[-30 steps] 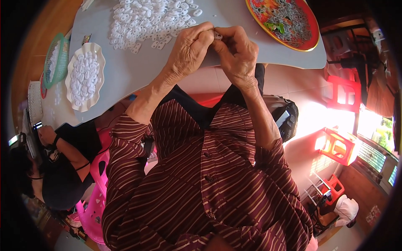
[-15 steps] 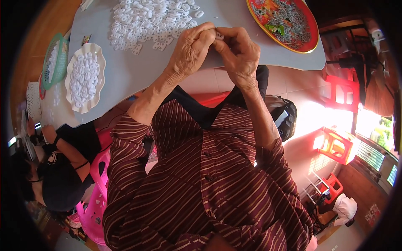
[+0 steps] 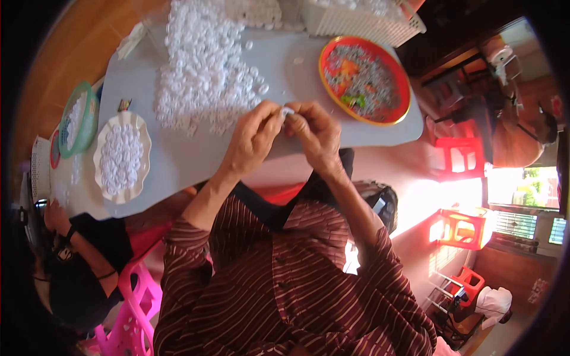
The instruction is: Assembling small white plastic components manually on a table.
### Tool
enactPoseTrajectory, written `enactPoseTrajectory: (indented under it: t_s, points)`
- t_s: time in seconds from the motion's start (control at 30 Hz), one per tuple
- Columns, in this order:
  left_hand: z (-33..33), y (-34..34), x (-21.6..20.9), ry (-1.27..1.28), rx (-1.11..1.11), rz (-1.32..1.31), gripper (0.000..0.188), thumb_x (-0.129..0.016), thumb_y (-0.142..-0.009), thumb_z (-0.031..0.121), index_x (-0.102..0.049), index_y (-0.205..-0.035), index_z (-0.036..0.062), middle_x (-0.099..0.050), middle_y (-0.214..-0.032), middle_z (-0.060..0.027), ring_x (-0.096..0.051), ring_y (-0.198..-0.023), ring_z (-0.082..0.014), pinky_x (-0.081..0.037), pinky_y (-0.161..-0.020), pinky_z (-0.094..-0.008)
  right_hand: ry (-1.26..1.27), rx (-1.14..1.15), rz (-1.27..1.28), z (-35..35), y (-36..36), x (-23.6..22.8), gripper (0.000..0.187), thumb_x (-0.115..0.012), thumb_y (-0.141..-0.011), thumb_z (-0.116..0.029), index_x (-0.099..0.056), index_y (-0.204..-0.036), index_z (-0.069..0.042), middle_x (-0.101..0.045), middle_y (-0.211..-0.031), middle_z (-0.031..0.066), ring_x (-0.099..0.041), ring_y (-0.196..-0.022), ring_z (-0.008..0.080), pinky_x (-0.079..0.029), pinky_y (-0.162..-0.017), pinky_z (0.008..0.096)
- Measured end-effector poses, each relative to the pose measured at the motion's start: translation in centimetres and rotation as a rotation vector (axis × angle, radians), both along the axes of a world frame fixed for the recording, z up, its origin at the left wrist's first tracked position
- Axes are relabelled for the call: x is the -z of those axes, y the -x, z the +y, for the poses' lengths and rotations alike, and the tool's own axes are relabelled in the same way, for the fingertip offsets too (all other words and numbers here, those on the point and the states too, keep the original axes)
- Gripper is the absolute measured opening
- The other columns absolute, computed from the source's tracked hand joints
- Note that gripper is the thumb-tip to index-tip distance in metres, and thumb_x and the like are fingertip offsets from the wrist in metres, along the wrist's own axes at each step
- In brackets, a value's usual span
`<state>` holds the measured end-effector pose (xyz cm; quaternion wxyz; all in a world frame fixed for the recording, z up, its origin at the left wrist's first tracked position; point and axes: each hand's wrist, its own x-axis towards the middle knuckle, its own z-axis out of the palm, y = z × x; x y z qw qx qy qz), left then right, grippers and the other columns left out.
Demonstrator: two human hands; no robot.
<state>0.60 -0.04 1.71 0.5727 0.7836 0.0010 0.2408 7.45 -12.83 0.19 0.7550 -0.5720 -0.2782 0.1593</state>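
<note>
Close together over the table's near edge, both my hands are closed at the fingertips around one small white plastic piece [image 3: 287,111]. My left hand [image 3: 250,137] pinches it from the left, and my right hand [image 3: 319,135] from the right. Fingers cover most of the piece. Beyond my left hand spreads a large pile of small white oval pieces [image 3: 199,77]. To the right of the pile, a round red tray with a yellow rim [image 3: 396,101] holds many thin grey metal bits. A scalloped white dish [image 3: 147,145] at the left is filled with more white ovals.
The grey table [image 3: 285,65] carries a white basket [image 3: 350,25] of white pieces at the back. A green basket [image 3: 90,121] stands at the far left. At the lower left, a person [image 3: 89,255] sits by a pink chair [image 3: 139,291]. Red stools [image 3: 463,228] stand right.
The view has shifted, showing more of the table's far side, including the white basket. My hands remain together, pinching a small white piece; its visible side looks different now.
</note>
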Motion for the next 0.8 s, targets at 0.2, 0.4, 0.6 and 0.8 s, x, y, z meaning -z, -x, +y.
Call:
enactPoseTrajectory:
  t_s: [0.2, 0.4, 0.6, 0.8]
  points:
    - [0.7, 0.4, 0.1, 0.290, -0.052, -0.046, 0.012, -0.049, -0.092, 0.012, -0.052, -0.090, 0.0007, -0.053, -0.078, -0.0030, -0.051, -0.070, -0.0082, -0.042, -0.065, -0.0229, 0.184, 0.168, -0.226, 1.7, -5.9, -3.9, 0.016, -0.055, -0.088, -0.010, -0.060, -0.092, 0.005, -0.060, -0.069, 0.0052, -0.056, -0.060, 0.0078, -0.047, -0.055, 0.0233]
    - [-0.8, 0.4, 1.1, 0.303, 0.193, 0.064, 0.019, -0.047, -0.092, 0.016, -0.054, -0.084, 0.0001, -0.054, -0.068, -0.0027, -0.049, -0.063, -0.0096, -0.042, -0.060, -0.0248, 0.315, 0.470, -0.207, 2.9, -20.4, -9.8, 0.023, -0.057, -0.088, -0.018, -0.060, -0.098, 0.002, -0.061, -0.078, 0.0062, -0.056, -0.065, 0.0123, -0.045, -0.055, 0.0263]
    - [0.2, 1.0, 2.7, 0.294, 0.054, 0.133, 0.019, -0.049, -0.092, 0.017, -0.056, -0.088, 0.0002, -0.057, -0.077, -0.0008, -0.051, -0.075, -0.0069, -0.041, -0.071, -0.0221, 0.567, 0.033, -0.559, 6.6, -15.2, -4.0, 0.019, -0.058, -0.079, -0.017, -0.066, -0.088, -0.002, -0.064, -0.070, 0.0093, -0.060, -0.061, 0.0172, -0.047, -0.059, 0.0296]
    - [0.2, 1.1, 2.1, 0.500, -0.135, -0.004, 0.018, -0.049, -0.092, 0.017, -0.055, -0.087, 0.0009, -0.057, -0.077, -0.0015, -0.050, -0.076, -0.0072, -0.040, -0.071, -0.0211, 0.710, -0.242, -1.048, 7.8, -11.9, -1.9, 0.018, -0.063, -0.076, -0.016, -0.068, -0.089, -0.004, -0.065, -0.074, 0.0147, -0.063, -0.067, 0.0243, -0.050, -0.068, 0.0334]
